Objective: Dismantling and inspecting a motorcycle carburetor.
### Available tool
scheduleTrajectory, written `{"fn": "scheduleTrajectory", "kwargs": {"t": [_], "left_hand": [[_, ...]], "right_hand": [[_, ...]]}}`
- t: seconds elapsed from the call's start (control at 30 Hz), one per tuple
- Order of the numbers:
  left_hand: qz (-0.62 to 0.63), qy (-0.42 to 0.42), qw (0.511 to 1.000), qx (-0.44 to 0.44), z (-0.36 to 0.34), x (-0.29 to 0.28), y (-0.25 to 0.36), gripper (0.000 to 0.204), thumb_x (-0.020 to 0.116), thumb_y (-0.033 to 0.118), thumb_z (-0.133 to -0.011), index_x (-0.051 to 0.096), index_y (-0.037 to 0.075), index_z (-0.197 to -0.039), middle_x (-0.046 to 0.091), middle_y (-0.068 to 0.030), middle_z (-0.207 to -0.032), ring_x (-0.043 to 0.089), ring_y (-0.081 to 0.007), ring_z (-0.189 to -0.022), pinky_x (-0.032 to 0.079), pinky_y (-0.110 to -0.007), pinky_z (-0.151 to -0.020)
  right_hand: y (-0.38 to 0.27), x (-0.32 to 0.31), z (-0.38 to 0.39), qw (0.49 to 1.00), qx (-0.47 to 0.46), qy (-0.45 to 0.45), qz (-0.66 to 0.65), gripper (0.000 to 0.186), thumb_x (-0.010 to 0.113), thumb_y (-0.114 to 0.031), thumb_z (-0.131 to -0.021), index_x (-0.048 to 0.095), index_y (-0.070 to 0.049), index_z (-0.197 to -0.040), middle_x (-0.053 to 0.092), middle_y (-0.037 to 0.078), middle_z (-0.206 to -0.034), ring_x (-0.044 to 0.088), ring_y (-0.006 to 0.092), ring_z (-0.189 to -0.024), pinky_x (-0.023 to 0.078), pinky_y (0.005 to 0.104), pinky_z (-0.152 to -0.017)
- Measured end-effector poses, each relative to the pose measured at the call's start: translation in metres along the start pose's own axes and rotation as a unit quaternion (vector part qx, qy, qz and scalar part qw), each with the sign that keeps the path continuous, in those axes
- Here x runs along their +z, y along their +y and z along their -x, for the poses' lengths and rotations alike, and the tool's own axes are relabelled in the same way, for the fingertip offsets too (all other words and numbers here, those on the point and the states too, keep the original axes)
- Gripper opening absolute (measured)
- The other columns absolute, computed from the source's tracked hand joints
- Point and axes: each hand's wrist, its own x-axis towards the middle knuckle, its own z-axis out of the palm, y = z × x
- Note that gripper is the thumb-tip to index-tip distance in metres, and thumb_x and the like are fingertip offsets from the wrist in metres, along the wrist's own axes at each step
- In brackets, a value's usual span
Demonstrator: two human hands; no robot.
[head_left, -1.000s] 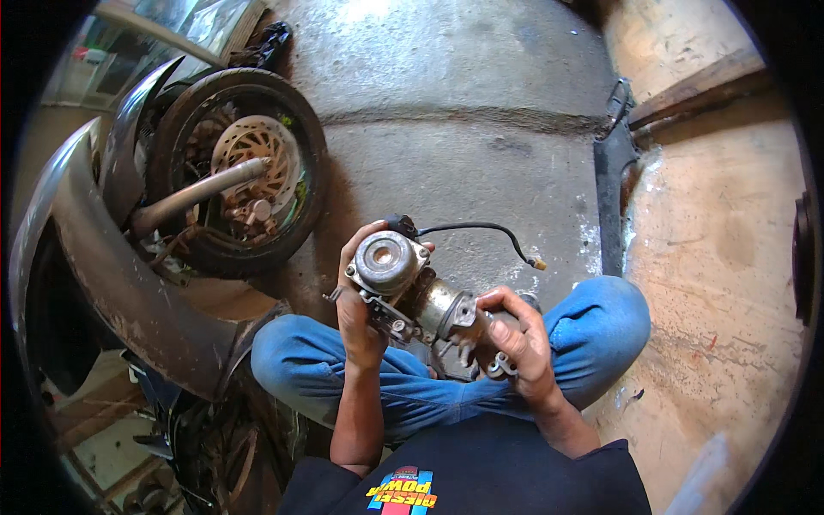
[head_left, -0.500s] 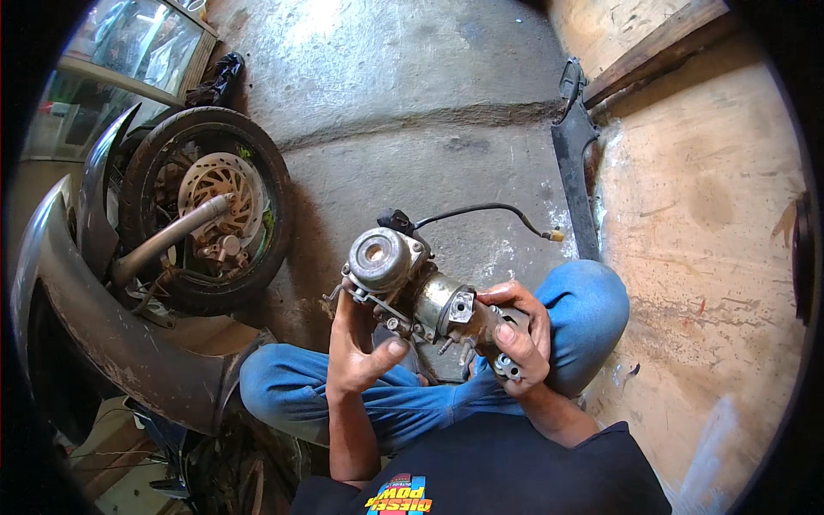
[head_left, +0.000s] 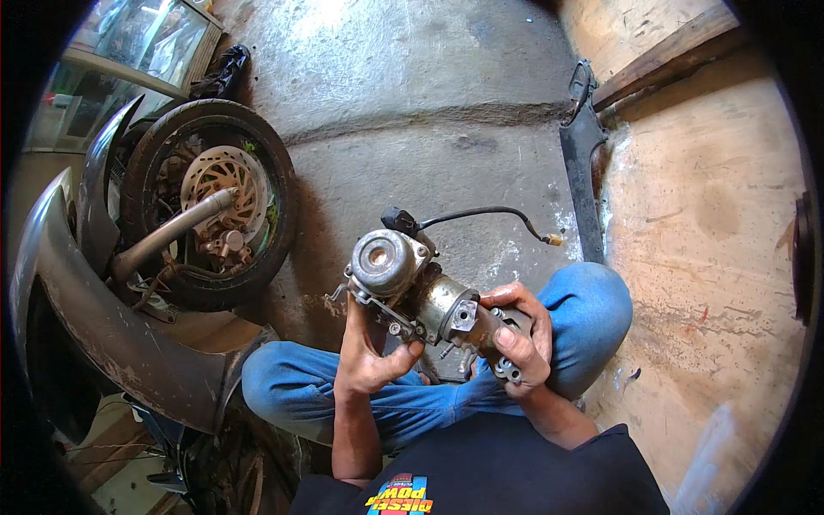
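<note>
I hold a grimy metal carburetor above my knees with both hands. My left hand cups it from below, thumb and fingers around its underside near the round cap. My right hand grips the brass-coloured right end, fingers wrapped over the top. A black cable with a small connector curves from the part's top out to the right. My legs in blue jeans are crossed on the floor beneath it.
A motorcycle front wheel with brake disc and fork stands to my left, beside a curved grey body panel. A black plastic strip lies along a raised tan ledge on the right. Concrete floor stretches ahead.
My left hand has shifted from gripping the part's left side to cupping it from beneath, palm up. The part sits slightly lower and tilted; the view has drifted.
</note>
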Motion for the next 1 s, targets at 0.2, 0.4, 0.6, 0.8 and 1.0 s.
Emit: {"fn": "scheduleTrajectory", "kwargs": {"t": [0.2,0.4,0.6,0.8,1.0], "left_hand": [[0.003,-0.007,1.000,-0.013,-0.002,0.001,0.002,0.106,0.085,0.023,-0.073,0.025,0.001,-0.157,0.045,-0.0169,-0.148,0.045,-0.0300,-0.139,0.031,-0.044,-0.119],[0.011,-0.014,1.000,-0.015,-0.002,-0.002,-0.003,0.107,0.085,0.023,-0.072,0.024,0.000,-0.157,0.043,-0.0181,-0.150,0.043,-0.0302,-0.141,0.030,-0.043,-0.120],[-0.003,-0.043,0.999,-0.005,-0.003,-0.005,0.002,0.109,0.083,0.024,-0.072,0.022,-0.001,-0.158,0.041,-0.0188,-0.151,0.040,-0.0316,-0.143,0.028,-0.044,-0.121],[0.023,-0.069,0.997,0.003,-0.006,-0.003,0.004,0.109,0.083,0.028,-0.072,0.022,-0.002,-0.158,0.040,-0.0191,-0.153,0.038,-0.0324,-0.144,0.027,-0.046,-0.121],[0.034,-0.017,0.999,-0.027,-0.002,0.003,0.005,0.106,0.084,0.025,-0.075,0.023,0.000,-0.158,0.041,-0.0188,-0.152,0.040,-0.0318,-0.143,0.028,-0.045,-0.120]], "right_hand": [[0.007,-0.006,-0.002,0.999,-0.026,-0.005,0.020,0.049,0.068,-0.029,-0.087,0.053,0.005,-0.119,0.060,0.016,-0.110,0.068,0.0220,-0.099,0.062,0.0346,-0.079],[0.002,-0.004,-0.001,1.000,-0.006,-0.009,0.016,0.049,0.069,-0.030,-0.087,0.053,0.004,-0.119,0.060,0.016,-0.110,0.067,0.0217,-0.100,0.062,0.0349,-0.081],[-0.006,0.007,-0.001,0.997,0.043,0.059,0.015,0.054,0.068,-0.036,-0.077,0.058,0.007,-0.109,0.060,0.015,-0.105,0.061,0.0206,-0.099,0.048,0.0330,-0.093],[-0.002,0.001,0.000,0.999,0.023,0.037,0.012,0.053,0.069,-0.035,-0.080,0.057,0.006,-0.110,0.060,0.016,-0.108,0.063,0.0218,-0.102,0.051,0.0347,-0.092],[0.002,0.004,0.000,0.998,0.032,0.052,-0.005,0.052,0.069,-0.034,-0.079,0.057,0.006,-0.110,0.060,0.016,-0.108,0.062,0.0215,-0.101,0.050,0.0341,-0.093]]}}
